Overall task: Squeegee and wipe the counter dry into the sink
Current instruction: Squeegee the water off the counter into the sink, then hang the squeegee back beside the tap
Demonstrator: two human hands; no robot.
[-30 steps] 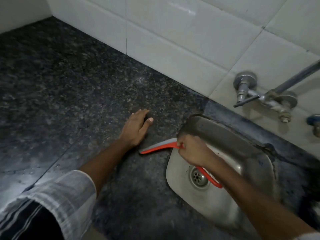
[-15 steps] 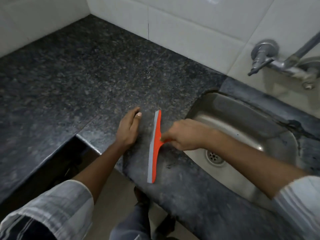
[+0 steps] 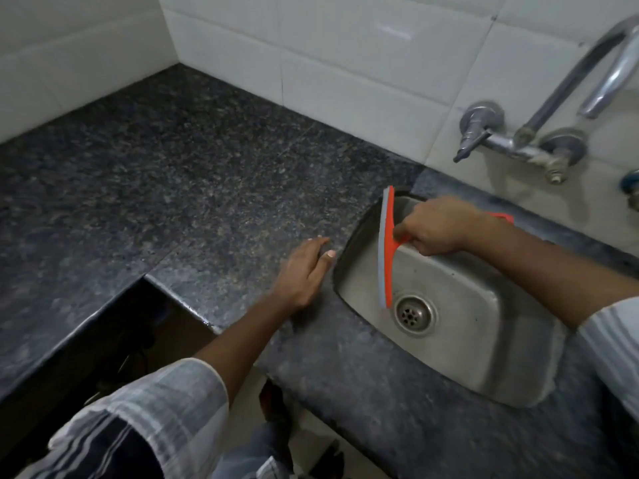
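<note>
An orange squeegee (image 3: 387, 250) with a grey rubber blade hangs over the steel sink (image 3: 460, 340), its blade running from the sink's far left rim down toward the drain (image 3: 413, 314). My right hand (image 3: 437, 229) grips its handle above the basin. My left hand (image 3: 306, 271) lies flat, fingers together, on the dark speckled granite counter (image 3: 193, 188) just left of the sink's rim.
White tiled walls (image 3: 328, 63) border the counter at the back and left. A chrome wall tap (image 3: 539, 133) with a curved spout sticks out above the sink's far right. The counter's front edge steps back at the left, over a dark opening (image 3: 114, 340).
The squeegee has swept right, from the counter beside my left hand to over the sink basin. My left hand stays on the counter near the rim.
</note>
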